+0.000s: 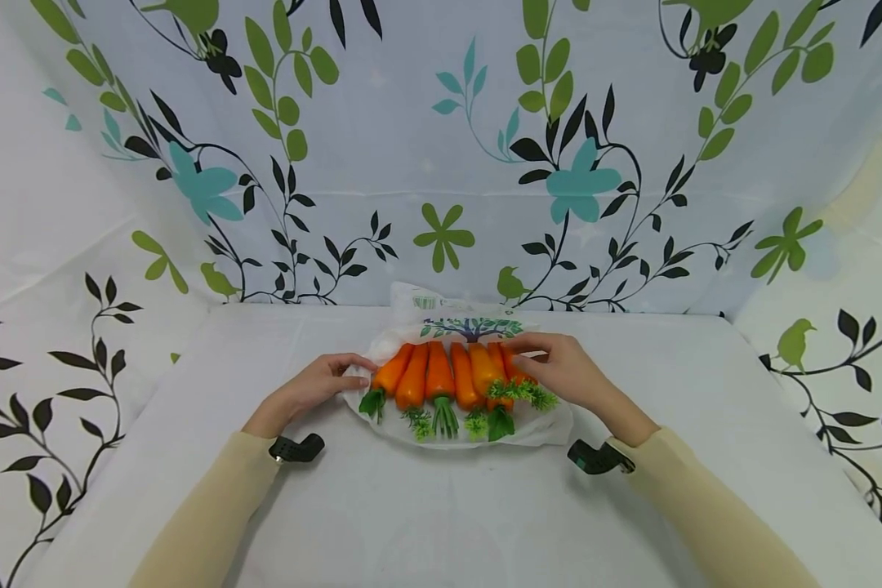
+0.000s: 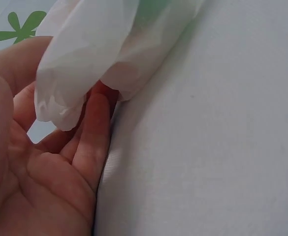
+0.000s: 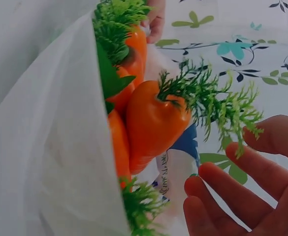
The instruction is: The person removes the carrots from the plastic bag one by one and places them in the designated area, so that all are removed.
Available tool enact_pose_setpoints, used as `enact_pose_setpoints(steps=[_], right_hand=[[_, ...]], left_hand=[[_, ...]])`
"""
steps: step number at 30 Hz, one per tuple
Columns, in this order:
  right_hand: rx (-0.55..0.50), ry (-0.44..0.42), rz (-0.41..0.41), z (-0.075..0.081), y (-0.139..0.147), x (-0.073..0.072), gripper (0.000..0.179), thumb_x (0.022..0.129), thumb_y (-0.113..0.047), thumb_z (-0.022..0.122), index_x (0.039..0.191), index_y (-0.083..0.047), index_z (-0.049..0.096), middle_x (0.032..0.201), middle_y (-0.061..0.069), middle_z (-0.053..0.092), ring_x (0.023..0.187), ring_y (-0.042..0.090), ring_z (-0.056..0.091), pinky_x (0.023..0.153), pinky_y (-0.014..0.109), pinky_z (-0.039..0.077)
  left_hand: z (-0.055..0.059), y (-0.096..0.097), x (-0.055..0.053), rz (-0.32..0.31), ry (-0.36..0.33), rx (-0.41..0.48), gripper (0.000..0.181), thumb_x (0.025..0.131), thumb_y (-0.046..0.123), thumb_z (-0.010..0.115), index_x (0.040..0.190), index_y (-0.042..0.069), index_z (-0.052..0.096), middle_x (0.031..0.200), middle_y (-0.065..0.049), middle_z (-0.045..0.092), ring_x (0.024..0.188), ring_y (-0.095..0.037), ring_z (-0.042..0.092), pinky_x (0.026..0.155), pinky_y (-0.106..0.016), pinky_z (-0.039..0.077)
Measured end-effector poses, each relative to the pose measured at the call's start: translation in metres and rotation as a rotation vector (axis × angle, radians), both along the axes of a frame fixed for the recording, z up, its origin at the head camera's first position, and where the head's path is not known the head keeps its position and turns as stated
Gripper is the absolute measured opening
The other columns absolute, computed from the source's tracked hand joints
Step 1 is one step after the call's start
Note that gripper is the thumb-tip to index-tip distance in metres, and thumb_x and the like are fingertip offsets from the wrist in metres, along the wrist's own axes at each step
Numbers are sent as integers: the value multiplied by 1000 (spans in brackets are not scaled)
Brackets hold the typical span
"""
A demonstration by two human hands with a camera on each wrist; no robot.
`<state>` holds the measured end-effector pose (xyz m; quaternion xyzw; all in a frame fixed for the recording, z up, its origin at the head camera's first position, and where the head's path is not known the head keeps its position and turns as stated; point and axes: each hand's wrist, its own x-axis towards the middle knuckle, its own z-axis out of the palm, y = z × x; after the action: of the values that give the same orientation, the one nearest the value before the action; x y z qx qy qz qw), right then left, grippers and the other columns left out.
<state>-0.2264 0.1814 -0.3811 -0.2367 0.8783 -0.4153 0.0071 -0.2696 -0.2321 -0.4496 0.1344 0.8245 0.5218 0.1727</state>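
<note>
Several orange toy carrots (image 1: 440, 371) with green leafy tops lie side by side on a white plastic bag (image 1: 536, 429) printed with a tree. At the bag's left edge my left hand (image 1: 321, 385) holds the plastic between thumb and fingers, beside the leftmost carrot. The left wrist view shows the crumpled bag edge (image 2: 80, 64) covering those fingertips. My right hand (image 1: 559, 369) is at the rightmost carrots, palm facing them. In the right wrist view its fingers (image 3: 237, 206) are loosely spread beside a carrot (image 3: 153, 123), close to its feathery leaves (image 3: 217, 105), gripping nothing.
A white cloth (image 1: 412, 514) covers the table under the bag. Behind and at both sides hangs a curtain (image 1: 426, 147) with printed leaves, flowers and birds. Black wrist devices (image 1: 297, 448) sit on both wrists, just above the cloth.
</note>
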Motion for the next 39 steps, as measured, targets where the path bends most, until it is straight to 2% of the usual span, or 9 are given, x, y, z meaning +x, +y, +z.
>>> enact_pose_setpoints(steps=[12, 20, 27, 32, 39], right_hand=[[64, -43, 53, 1, -21, -15, 32, 98, -23, 64, 125, -8, 70, 122, 8, 68, 111, 29, 61, 91, 43, 54], [90, -105, 102, 0, -28, -14, 33, 93, -23, 70, 124, -11, 71, 143, 10, 55, 131, 37, 48, 103, 55, 43], [139, -138, 146, 1, -30, -9, 40, 89, -19, 75, 127, -9, 69, 151, 15, 45, 141, 38, 34, 111, 55, 34], [148, -183, 142, -3, -30, -5, 46, 87, -17, 75, 132, -12, 66, 152, 18, 41, 137, 39, 38, 110, 54, 36], [127, -193, 103, -7, -32, 2, 46, 87, -16, 74, 133, -15, 65, 147, 14, 48, 122, 33, 49, 101, 49, 47]], left_hand=[[-4, -3, 5, 16, 8, 3, 35, 91, 26, 73, 123, 13, 69, 140, -12, 53, 129, -32, 36, 110, -52, 21], [-4, -1, 4, 23, 9, 7, 33, 91, 24, 73, 122, 13, 70, 140, -11, 53, 129, -33, 36, 111, -53, 20], [-5, -1, 5, 31, 8, 1, 33, 91, 25, 73, 122, 14, 70, 139, -10, 54, 127, -32, 36, 109, -51, 22], [-5, 0, 6, 24, 10, 14, 34, 91, 24, 74, 122, 12, 70, 138, -10, 55, 128, -32, 37, 108, -50, 23], [-4, -1, 6, 15, 20, 21, 34, 91, 23, 74, 122, 12, 70, 136, -10, 56, 127, -32, 38, 107, -49, 24]])
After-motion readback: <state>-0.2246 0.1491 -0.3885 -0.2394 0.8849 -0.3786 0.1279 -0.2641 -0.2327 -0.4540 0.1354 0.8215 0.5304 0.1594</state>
